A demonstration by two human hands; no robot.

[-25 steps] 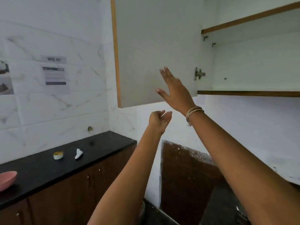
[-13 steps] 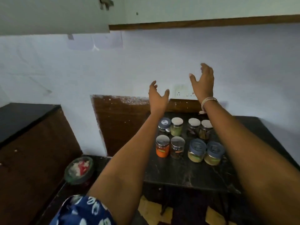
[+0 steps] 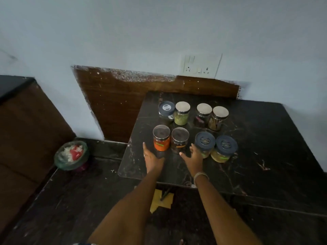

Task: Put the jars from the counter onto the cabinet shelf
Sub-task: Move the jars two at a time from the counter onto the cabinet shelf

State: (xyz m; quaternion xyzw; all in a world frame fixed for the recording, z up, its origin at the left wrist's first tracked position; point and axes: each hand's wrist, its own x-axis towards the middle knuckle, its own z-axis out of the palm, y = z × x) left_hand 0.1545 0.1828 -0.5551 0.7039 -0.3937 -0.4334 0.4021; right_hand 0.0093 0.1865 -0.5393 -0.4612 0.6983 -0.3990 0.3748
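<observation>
Several jars stand in two rows on the black counter (image 3: 265, 142). The front row holds an orange jar (image 3: 161, 138), a dark jar (image 3: 179, 139) and two blue-lidded jars (image 3: 204, 142) (image 3: 224, 149). Behind them are a blue-lidded jar (image 3: 166, 110), a green jar (image 3: 182, 113) and two metal-lidded jars (image 3: 203, 114) (image 3: 218, 118). My left hand (image 3: 152, 159) is open just in front of and left of the orange jar. Just in front of the nearer blue-lidded jar, my right hand (image 3: 192, 157) is open, fingers touching or almost touching it. The cabinet shelf is out of view.
A green bin (image 3: 71, 156) with scraps sits on the floor at the left, beside a brown cabinet (image 3: 26, 135). A wooden board (image 3: 120, 103) leans on the wall behind the counter, with a switch plate (image 3: 200, 66) above it.
The view has dropped from the open cabinet to the counter. Both hands came down from head height to the front row of jars.
</observation>
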